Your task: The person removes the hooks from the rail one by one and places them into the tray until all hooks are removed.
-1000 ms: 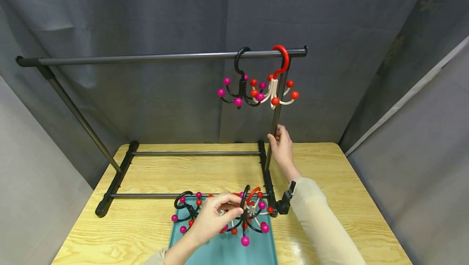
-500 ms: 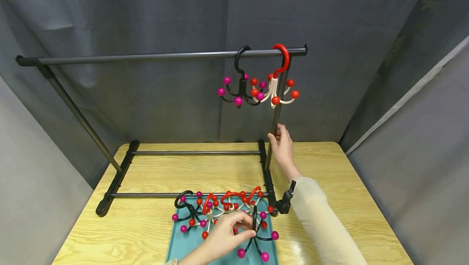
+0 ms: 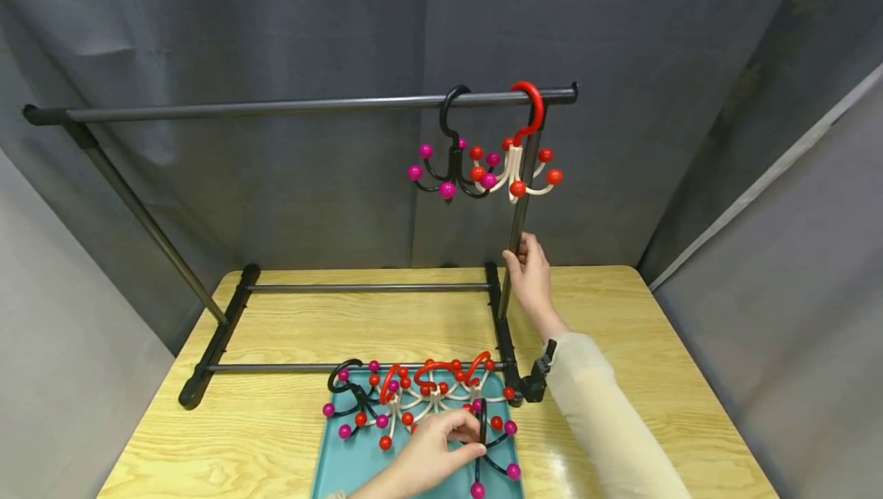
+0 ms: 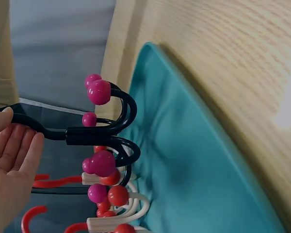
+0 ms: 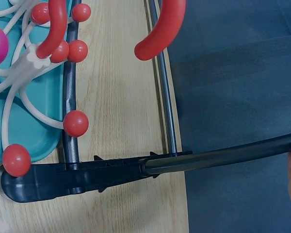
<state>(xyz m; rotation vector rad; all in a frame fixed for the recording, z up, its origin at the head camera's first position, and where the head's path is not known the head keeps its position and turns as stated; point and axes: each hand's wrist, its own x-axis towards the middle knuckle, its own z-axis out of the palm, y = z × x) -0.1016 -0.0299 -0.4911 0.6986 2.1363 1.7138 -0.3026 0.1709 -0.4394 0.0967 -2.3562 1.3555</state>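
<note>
In the head view my left hand [image 3: 429,454] pinches the hook of a black claw-shaped hanger [image 4: 82,136] with magenta balls on its arms. It is over the right side of the teal tray [image 3: 329,468]; whether it touches the tray I cannot tell. My right hand [image 3: 533,278] grips the right upright [image 3: 519,219] of a dark metal rack, and only its edge shows in the right wrist view. From the rack's top bar [image 3: 290,106] hang a black hanger [image 3: 455,168] with magenta balls and a white hanger [image 3: 514,162] with a red hook and red balls.
Across the tray's far part lie another black hanger [image 3: 360,397] and several white hangers [image 3: 434,395] with red hooks, close together. The rack's lower front bar [image 3: 276,368] runs just behind them. A wooden table [image 3: 635,361] carries everything; grey curtains [image 3: 331,192] enclose it.
My left hand has moved down and to the right, nearer to me, with the black hanger, uncovering the white hangers behind it. My right hand has stayed on the upright.
</note>
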